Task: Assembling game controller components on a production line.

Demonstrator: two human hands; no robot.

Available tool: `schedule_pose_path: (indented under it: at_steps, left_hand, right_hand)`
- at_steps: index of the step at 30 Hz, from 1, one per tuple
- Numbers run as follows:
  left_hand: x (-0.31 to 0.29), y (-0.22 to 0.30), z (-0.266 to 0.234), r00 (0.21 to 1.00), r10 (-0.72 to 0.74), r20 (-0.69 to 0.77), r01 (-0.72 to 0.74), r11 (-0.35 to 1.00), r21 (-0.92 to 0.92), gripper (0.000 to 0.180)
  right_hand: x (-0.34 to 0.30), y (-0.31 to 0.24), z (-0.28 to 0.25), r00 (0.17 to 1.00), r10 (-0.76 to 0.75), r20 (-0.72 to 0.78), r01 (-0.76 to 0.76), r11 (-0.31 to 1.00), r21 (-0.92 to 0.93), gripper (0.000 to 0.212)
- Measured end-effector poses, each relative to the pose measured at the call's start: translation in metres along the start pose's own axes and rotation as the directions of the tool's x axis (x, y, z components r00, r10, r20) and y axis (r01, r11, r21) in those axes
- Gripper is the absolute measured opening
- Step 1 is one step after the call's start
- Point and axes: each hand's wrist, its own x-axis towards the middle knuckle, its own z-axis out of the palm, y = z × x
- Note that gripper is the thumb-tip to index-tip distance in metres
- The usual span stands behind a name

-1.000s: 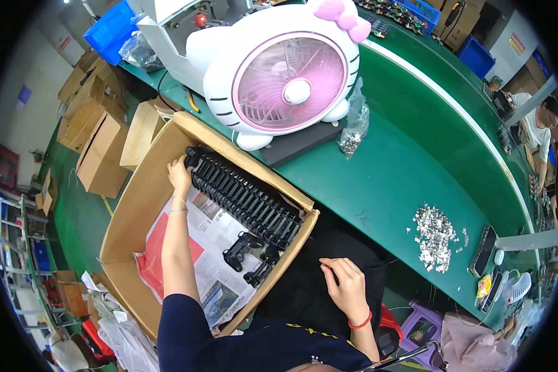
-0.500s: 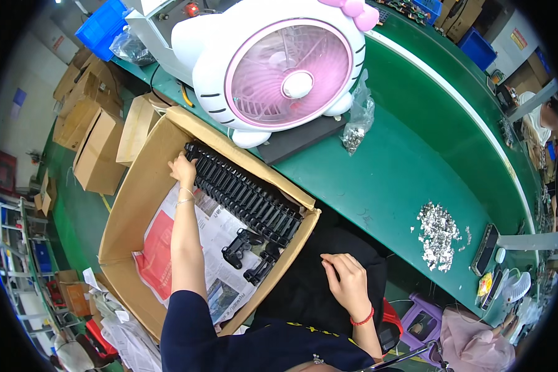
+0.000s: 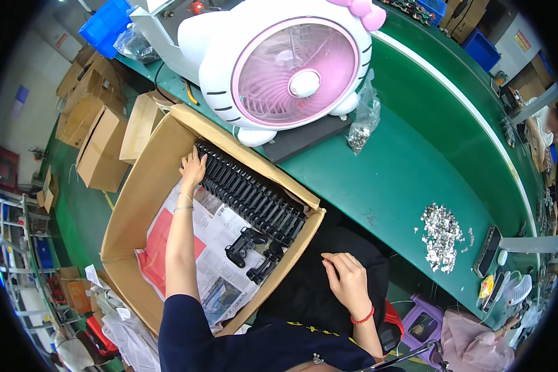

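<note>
Black controllers (image 3: pixel 252 191), one packed row: standing side by side inside the cardboard box (image 3: pixel 133 214), along its wall next to the green surface (image 3: pixel 335 170). Progress, as judged: the row is already running nearly that wall's full length; a loose controller (image 3: pixel 247 243) is lying apart on the newspaper (image 3: pixel 216 259), with another dark controller (image 3: pixel 266 263) beside it, both seemingly remaining outside the row. Your left hand (image 3: pixel 193 168): reaching to the row's left end, fingers apparently touching it; whether it is grasping one, you cannot tell. Your right hand (image 3: pixel 348 279): hovering relaxed above your lap, fingers loosely curving, nothing visible in it. Differences from the preceding frame: the view is sitting slightly further right; the controllers are keeping their places, and both hands are barely changing.
</note>
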Motion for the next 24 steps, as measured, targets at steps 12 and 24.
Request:
schedule_pose_path:
  at_steps: [12, 24]
  left_hand:
    - [-0.015, 0.013, -0.016, 0.984, -0.029, -0.174, 0.020, 0.998, -0.052, 0.058]
    - [-0.006, -0.037, 0.088, 0.774, -0.616, -0.145, 0.020, 0.253, -0.967, 0.101]
  right_hand:
    - [0.001, 0.001, 0.002, 1.000, 0.005, 0.003, -0.005, 1.000, -0.021, 0.009]
    - [-0.001, -0.005, 0.002, 1.000, 0.002, 0.015, -0.002, 1.000, -0.011, 0.009]
